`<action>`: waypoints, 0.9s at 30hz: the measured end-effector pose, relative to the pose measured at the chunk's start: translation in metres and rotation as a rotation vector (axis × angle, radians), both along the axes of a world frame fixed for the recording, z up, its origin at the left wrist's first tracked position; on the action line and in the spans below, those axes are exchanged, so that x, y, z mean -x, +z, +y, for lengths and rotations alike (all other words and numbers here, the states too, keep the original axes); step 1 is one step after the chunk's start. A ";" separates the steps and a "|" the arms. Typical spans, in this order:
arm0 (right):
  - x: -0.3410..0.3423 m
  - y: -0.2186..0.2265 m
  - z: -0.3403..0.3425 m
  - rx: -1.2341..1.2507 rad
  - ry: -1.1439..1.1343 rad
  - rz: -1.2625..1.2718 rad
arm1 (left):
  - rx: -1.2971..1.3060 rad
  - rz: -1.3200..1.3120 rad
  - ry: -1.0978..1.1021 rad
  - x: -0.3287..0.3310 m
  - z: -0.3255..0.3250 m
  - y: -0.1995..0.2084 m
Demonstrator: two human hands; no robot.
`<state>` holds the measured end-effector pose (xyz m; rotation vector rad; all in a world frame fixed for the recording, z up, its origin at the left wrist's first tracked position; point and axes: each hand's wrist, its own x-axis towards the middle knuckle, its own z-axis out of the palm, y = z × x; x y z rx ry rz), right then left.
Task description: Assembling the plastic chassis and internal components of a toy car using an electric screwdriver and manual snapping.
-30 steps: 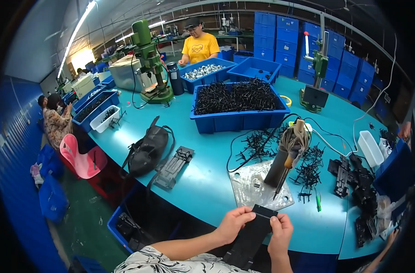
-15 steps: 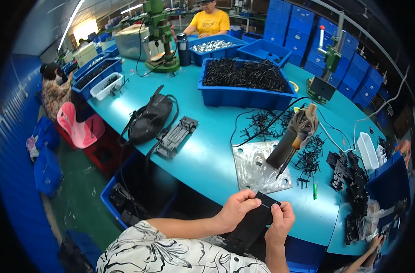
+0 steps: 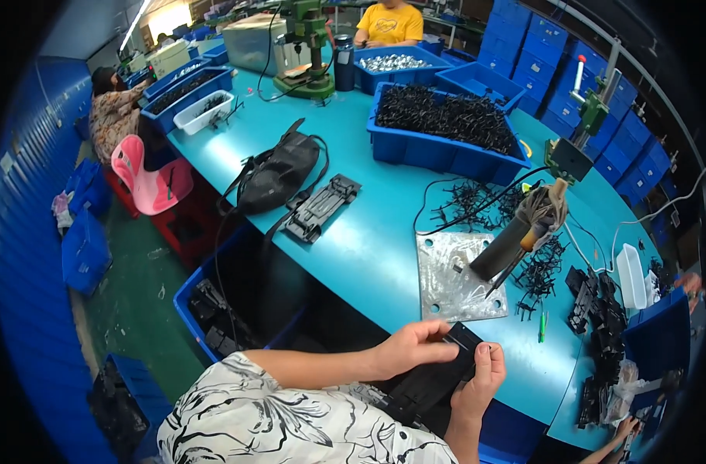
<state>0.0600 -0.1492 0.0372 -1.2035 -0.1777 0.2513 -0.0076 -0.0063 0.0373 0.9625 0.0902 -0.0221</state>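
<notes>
A long, flat black plastic part (image 3: 429,387) is tilted up in front of me, beyond the table's near edge. My right hand (image 3: 475,380) grips its right side, with the thumb on the face. My left hand (image 3: 411,349) is closed at the upper end, its thumb and bent fingers pressed together over the left edge; whether something small is between them is hidden. Just beyond lies a metal base plate (image 3: 446,290) carrying a thick dark post. A soldering iron (image 3: 515,261) hangs tip-down against that post.
A black chassis (image 3: 322,207) lies beside a black bag (image 3: 279,174). Loose black clips (image 3: 540,271) and a green-handled tool (image 3: 542,326) are right of the plate. A blue bin (image 3: 450,151) full of black parts stands behind. Another person's hand (image 3: 625,428) is at lower right.
The view has shifted, so the table sits farther right and higher. My left hand's fingers have bunched and drawn slightly across the part's upper end; my right hand keeps its grip.
</notes>
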 end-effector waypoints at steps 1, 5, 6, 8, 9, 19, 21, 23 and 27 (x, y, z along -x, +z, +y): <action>0.000 0.000 0.004 -0.012 -0.015 -0.010 | -0.050 0.005 0.008 0.008 -0.001 -0.005; -0.007 -0.004 -0.009 0.056 0.110 0.033 | -0.062 0.144 0.055 0.013 0.005 -0.002; -0.011 0.005 -0.002 0.041 0.147 0.069 | -0.132 0.212 0.165 0.013 0.017 0.005; -0.025 0.001 -0.006 0.080 0.198 0.033 | -0.067 0.242 0.364 0.009 0.046 0.012; -0.031 0.001 -0.009 0.081 0.175 0.064 | -0.121 0.254 0.430 0.007 0.066 0.013; -0.101 -0.025 -0.106 0.282 -0.088 0.001 | -0.860 0.288 0.448 -0.027 0.273 -0.016; -0.121 -0.025 -0.130 0.362 -0.161 -0.004 | -0.922 0.353 0.427 -0.035 0.270 -0.007; -0.143 -0.020 -0.148 0.820 -0.295 -0.275 | -0.996 0.333 0.458 -0.035 0.278 -0.009; -0.202 -0.029 -0.163 1.145 -0.624 -0.827 | -1.281 0.371 0.538 -0.035 0.294 -0.019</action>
